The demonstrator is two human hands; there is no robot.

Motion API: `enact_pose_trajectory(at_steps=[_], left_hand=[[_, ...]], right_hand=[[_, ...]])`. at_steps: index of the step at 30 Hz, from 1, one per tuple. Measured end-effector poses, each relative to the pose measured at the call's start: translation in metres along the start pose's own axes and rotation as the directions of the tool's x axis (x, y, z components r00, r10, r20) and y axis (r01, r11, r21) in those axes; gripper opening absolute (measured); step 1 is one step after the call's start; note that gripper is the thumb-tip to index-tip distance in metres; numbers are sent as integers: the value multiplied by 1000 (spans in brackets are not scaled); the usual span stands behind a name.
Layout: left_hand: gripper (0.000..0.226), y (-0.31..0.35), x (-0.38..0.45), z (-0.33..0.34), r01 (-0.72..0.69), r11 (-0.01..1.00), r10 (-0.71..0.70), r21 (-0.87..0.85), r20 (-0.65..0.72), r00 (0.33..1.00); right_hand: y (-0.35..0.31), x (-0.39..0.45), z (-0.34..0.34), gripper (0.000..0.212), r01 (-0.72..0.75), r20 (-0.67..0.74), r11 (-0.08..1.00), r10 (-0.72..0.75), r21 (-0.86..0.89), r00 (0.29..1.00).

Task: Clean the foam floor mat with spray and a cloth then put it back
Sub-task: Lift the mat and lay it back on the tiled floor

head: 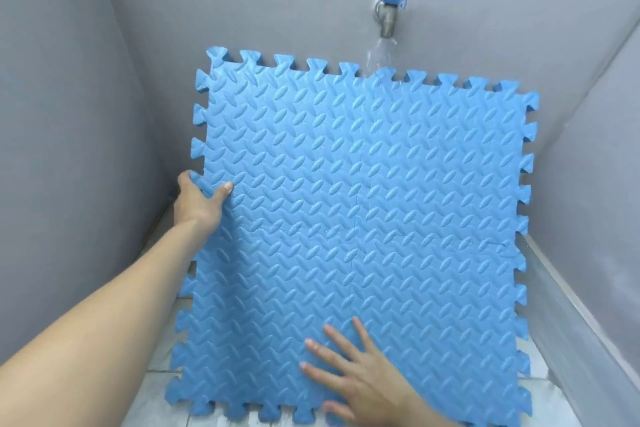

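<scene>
Smooth grey walls (pixel 86 80) enclose a corner. A blue foam mat (pixel 363 218), square with jigsaw-toothed edges and a raised leaf-like tread, stands tilted against the back wall, its lower edge on the pale tiled floor (pixel 156 374). Faint seams cross it. The left hand (pixel 199 199) grips the mat's left edge, thumb on the face, fingers hidden behind. The right hand (pixel 360 378), cut off at the frame's bottom, presses flat with fingers spread near the lower edge. A metal tap (pixel 389 15) with a blue lever runs water onto the mat's top edge.
</scene>
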State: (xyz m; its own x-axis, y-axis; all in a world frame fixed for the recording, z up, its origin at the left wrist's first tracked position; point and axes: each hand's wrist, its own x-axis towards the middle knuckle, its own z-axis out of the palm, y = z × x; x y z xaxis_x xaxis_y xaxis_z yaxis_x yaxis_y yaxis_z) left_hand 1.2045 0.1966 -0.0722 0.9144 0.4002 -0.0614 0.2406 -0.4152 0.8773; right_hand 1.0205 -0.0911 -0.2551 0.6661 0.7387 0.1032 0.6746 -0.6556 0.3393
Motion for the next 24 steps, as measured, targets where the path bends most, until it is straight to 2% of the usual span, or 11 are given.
enact_pose_trajectory(at_steps=[2, 4, 7, 10, 12, 14, 16, 17, 20, 22, 24], left_hand=[[83, 1, -2, -1, -60, 998, 60, 7, -17, 998], [102, 1, -6, -5, -126, 991, 124, 55, 23, 992], [134, -2, -14, -10, -178, 969, 159, 168, 120, 980], [139, -9, -17, -11, -221, 945, 203, 243, 97, 974], [140, -16, -19, -11, -266, 905, 246, 333, 103, 964], [142, -22, -19, -10, -285, 864, 253, 415, 131, 958], [142, -27, -20, -9, -272, 849, 227, 453, 152, 962], [141, -29, -21, -8, -276, 833, 225, 480, 163, 961], [136, -32, -22, -6, -297, 773, 245, 560, 167, 955], [134, -33, -22, -4, -299, 761, 256, 576, 156, 954], [135, -32, -22, -3, -290, 771, 249, 567, 150, 957]], right_hand=[[59, 44, -15, 61, -2, -108, 998, -6, -68, 994], [126, 87, -45, 60, -301, -222, 952, 282, -54, 933], [201, 124, -97, 60, -718, -250, 670, 740, 188, 624], [209, 146, -118, 65, -834, -132, 411, 911, 368, 391], [181, 157, -110, 65, -765, -216, 601, 798, 230, 562], [151, 160, -96, 63, -412, -239, 910, 411, 49, 880], [150, 150, -85, 64, -156, -175, 984, 140, -84, 975], [160, 143, -87, 65, -239, -187, 968, 221, -81, 957], [207, 113, -94, 67, -819, -105, 540, 841, 195, 530], [230, 90, -104, 72, -911, 108, 196, 962, 363, 250], [222, 84, -108, 75, -908, 116, 270, 940, 321, 321]])
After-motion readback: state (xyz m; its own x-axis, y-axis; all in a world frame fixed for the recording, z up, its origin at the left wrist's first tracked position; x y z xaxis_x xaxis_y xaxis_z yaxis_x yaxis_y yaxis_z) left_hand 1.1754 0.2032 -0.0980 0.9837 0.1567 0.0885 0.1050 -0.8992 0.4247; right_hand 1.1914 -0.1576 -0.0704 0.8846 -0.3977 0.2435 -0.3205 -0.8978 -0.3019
